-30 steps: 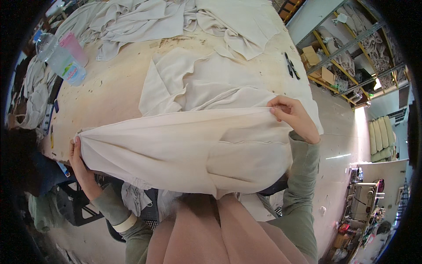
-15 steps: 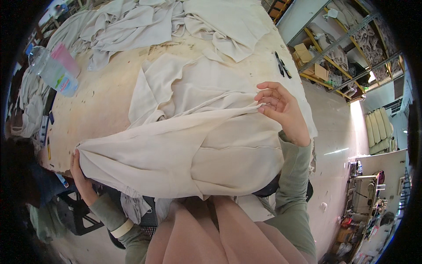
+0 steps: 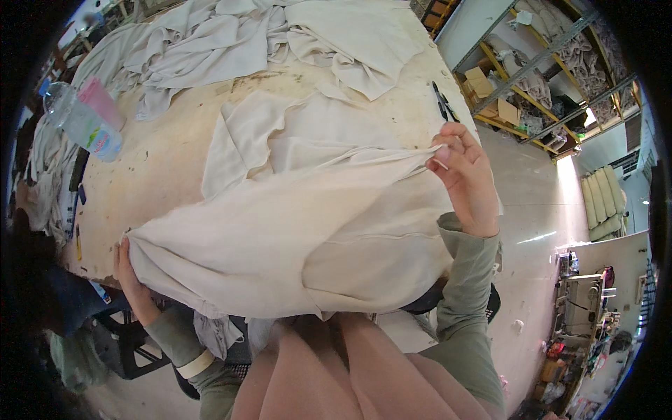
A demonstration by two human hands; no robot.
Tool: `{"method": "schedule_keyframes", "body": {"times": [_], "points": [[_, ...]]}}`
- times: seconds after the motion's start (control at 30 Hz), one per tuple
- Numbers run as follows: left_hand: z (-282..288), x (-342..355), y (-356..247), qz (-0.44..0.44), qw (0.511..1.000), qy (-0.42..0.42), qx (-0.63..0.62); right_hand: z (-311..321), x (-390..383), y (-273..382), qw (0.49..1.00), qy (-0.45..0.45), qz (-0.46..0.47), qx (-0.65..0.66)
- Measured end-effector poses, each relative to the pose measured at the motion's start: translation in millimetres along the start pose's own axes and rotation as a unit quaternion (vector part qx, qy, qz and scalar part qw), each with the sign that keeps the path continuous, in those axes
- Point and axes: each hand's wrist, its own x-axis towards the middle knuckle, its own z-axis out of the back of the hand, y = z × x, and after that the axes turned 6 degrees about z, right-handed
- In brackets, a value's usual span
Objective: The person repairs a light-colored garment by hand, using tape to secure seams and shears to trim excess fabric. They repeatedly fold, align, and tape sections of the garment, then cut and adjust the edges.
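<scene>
A cream fabric piece (image 3: 266, 245) stretches between my hands over the table's near edge, draping down toward my lap. My left hand (image 3: 133, 276) grips its left corner, fingers mostly behind the cloth. My right hand (image 3: 465, 178) pinches a raised corner of it between thumb and fingers at the right, higher than the left hand. Behind it another cream fabric piece (image 3: 315, 122) lies crumpled on the pale wooden table (image 3: 161, 140).
Cloth heaps (image 3: 196, 35) cover the table's far side. A clear bottle (image 3: 80, 119) and pink cup (image 3: 105, 98) stand at the left, black scissors (image 3: 444, 103) lie at the right edge. Beyond are metal shelves (image 3: 542, 77) and floor (image 3: 518, 280).
My right hand first loosened its fingers on the top edge, then moved up and right, and is now pinching the corner. The fabric's top edge slants more; my left hand moved slightly downward.
</scene>
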Motion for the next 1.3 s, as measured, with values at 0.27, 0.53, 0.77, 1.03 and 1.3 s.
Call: {"method": "schedule_keyframes", "body": {"times": [0.27,0.53,0.77,1.03,1.3], "points": [[-159,-122,-58,-0.267,0.924,0.158,0.222,-55,1,-63,0.985,0.108,0.001,-0.132],[-252,-140,-10,-0.136,0.842,0.481,0.202,-69,-9,-120,0.992,0.035,-0.120,0.013],[-250,-137,0,0.001,0.831,0.537,0.146,-66,-14,-109,0.988,0.030,-0.148,0.038],[-241,-136,-6,0.117,0.831,0.530,0.122,-67,-19,-107,0.982,0.029,-0.175,0.066],[-241,-143,-6,0.198,0.833,0.509,0.092,-67,-20,-110,0.983,0.014,-0.179,0.048]]}}
